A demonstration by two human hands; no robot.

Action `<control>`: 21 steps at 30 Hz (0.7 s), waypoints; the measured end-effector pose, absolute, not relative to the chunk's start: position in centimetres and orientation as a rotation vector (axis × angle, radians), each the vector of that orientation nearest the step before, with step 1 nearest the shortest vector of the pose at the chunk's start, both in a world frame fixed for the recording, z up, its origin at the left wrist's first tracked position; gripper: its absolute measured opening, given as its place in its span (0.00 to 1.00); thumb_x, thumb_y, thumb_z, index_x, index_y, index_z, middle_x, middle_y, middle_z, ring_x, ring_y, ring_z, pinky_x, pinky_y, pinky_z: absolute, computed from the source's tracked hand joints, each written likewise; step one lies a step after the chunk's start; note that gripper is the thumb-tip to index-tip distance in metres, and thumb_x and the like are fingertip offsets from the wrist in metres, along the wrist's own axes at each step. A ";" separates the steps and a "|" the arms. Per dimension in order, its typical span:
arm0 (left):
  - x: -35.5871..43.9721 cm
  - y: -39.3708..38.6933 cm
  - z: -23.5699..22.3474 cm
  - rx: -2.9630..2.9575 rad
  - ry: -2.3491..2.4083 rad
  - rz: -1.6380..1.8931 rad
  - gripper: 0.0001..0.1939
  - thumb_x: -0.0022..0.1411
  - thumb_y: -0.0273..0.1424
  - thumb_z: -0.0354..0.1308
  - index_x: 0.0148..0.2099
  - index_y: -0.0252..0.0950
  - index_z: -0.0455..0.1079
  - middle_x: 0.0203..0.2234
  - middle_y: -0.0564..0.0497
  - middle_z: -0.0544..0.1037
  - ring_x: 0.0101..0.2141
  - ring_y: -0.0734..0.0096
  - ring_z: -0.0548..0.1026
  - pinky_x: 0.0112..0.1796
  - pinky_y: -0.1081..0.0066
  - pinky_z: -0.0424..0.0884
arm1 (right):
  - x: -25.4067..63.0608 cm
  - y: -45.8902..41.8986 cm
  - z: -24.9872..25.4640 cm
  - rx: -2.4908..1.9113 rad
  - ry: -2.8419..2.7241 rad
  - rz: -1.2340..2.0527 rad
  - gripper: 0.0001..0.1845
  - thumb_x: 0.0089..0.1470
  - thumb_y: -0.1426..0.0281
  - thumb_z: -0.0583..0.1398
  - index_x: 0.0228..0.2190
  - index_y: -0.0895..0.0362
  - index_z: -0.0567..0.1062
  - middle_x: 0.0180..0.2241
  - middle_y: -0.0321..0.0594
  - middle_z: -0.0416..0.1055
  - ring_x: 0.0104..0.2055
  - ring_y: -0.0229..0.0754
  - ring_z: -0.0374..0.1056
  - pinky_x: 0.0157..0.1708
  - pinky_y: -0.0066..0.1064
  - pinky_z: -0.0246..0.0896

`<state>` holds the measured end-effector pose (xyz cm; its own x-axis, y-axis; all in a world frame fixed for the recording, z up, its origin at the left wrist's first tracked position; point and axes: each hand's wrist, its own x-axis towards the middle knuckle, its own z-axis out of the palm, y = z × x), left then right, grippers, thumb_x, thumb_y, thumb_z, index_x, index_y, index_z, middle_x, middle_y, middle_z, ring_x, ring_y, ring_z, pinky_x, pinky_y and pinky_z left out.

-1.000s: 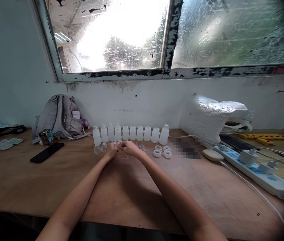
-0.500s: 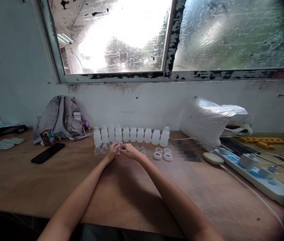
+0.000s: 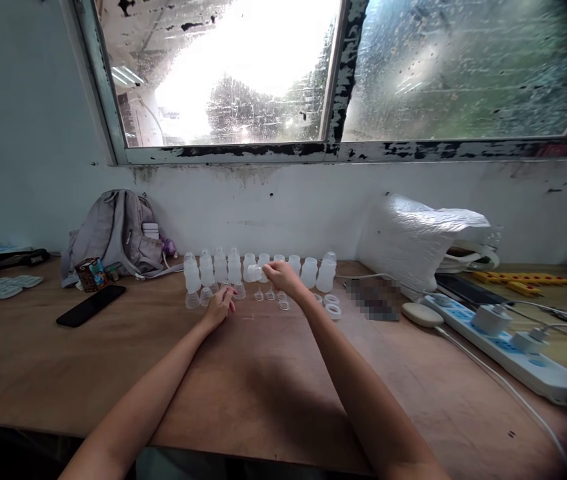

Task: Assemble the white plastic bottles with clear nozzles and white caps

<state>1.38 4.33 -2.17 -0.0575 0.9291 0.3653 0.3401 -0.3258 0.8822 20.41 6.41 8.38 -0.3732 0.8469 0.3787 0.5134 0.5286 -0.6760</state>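
A row of frosted baby bottles (image 3: 308,273) stands along the back, some of them with domed caps on top. In front of the row my right hand (image 3: 279,275) is closed on a small translucent piece, apparently a baby-bottle nipple in its collar ring (image 3: 255,272), held sideways in the fingertips. Clear silicone nipples (image 3: 270,294) stand on the table below it. My left hand (image 3: 219,305) lies on the tabletop beside clear domed caps (image 3: 192,301), its fingers partly spread and nothing visible in them. White collar rings (image 3: 332,311) lie to the right, partly behind my right wrist.
A phone (image 3: 91,306), a small carton (image 3: 92,274) and a grey backpack (image 3: 113,237) are at the left. On the right are a silvery bag (image 3: 413,240), a round white pad (image 3: 421,315), a power strip (image 3: 508,347) with cables, and yellow pieces (image 3: 523,278).
My hands have come apart. The right has moved up and to the right toward the bottles with the small translucent piece; the left has dropped slightly and loosened its fingers.
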 end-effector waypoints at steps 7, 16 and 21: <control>1.8 3.4 -1.9 1.836 1.460 1.375 0.17 0.58 0.40 0.41 0.34 0.35 0.66 0.11 0.56 0.66 0.12 0.77 0.62 0.19 0.77 0.57 | 23.3 6.9 9.6 -1.141 -1.841 0.552 0.17 0.45 0.65 0.47 0.11 0.58 0.58 0.07 0.29 0.50 0.10 0.30 0.51 0.14 0.21 0.47; 2.5 7.2 2.3 1.978 1.770 1.335 0.13 0.52 0.33 0.53 0.41 0.38 0.66 0.17 0.52 0.70 0.24 0.66 0.70 0.28 0.73 0.60 | 25.1 7.4 10.5 -1.217 -1.742 0.478 0.18 0.47 0.59 0.52 0.18 0.60 0.69 0.13 0.32 0.63 0.12 0.28 0.57 0.19 0.21 0.54; 3.0 11.9 4.4 2.008 1.830 1.248 0.16 0.48 0.28 0.55 0.42 0.37 0.65 0.21 0.48 0.72 0.31 0.60 0.72 0.32 0.71 0.60 | 26.0 8.1 10.3 -1.292 -1.681 0.495 0.16 0.46 0.59 0.53 0.20 0.60 0.69 0.17 0.35 0.67 0.11 0.28 0.58 0.17 0.21 0.54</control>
<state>2.99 11.93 4.35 -0.0914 0.8809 0.4644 0.7540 -0.2434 0.6101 25.96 8.09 10.31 -0.0168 0.9061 0.4228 0.5322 0.3661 -0.7634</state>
